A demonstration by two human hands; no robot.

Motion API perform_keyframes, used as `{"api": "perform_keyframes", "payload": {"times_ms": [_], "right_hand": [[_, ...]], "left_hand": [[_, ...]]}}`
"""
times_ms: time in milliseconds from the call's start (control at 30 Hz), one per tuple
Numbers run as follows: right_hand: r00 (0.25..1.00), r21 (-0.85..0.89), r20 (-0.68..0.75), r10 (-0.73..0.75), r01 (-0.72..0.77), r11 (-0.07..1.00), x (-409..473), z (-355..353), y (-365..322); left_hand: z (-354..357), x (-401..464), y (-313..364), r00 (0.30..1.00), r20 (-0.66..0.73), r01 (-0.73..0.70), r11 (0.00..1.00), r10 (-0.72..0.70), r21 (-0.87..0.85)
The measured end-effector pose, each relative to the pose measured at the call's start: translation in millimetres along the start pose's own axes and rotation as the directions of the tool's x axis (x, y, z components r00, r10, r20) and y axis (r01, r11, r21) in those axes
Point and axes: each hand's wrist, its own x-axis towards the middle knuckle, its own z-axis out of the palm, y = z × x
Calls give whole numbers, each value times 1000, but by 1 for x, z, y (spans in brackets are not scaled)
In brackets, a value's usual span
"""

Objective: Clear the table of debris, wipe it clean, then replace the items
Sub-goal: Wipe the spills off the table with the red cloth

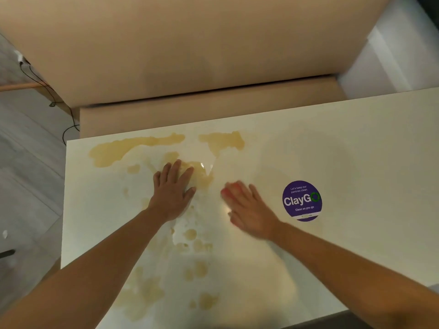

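A white table (356, 143) carries a wide yellow-brown spill (133, 148) along its far edge, with several smaller blotches (200, 269) trailing toward me. My left hand (173, 188) lies flat, fingers spread, pressing a wet white paper towel (199, 173) that has soaked up yellow liquid. My right hand (249, 210) is blurred and presses down on a pink-red cloth (229, 191), which shows only at my fingertips. The two hands are side by side near the table's middle, a short gap apart.
A round purple "ClayGo" sticker (301, 200) is stuck on the table right of my right hand. A tan upholstered bench (190, 115) runs behind the table's far edge. A black cable (69, 127) trails over the grey floor at left.
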Motion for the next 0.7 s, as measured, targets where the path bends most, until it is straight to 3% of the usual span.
{"api": "perform_keyframes", "payload": {"times_ms": [67,167,300,367,500,600,700], "right_hand": [[987,43,-37,159,-157,987,26,-19,35],[898,116,-88,430,-420,900,63,-50,92],[812,127,-127,569,-556,822,87,-57,102],[849,106,-136,511,-500,859,79,-47,72],[973,88,-86,212,-205,975,29,-11,-3],[998,59,-42,44,-41,997,-9,12,-28],[1000,8,0,-30,30,1000,-2,1,0]], "left_hand": [[-1,0,1,1000,12,3,1000,-3,-3],[-3,0,2,1000,11,1,1000,-1,1],[-3,-1,2,1000,16,6,1000,-6,1],[-2,-2,3,1000,5,3,1000,-3,-10],[0,0,2,1000,-3,-2,1000,2,-18],[2,1,1,1000,1,-2,1000,2,-7],[5,1,-1,1000,-16,-8,1000,8,-6]]}}
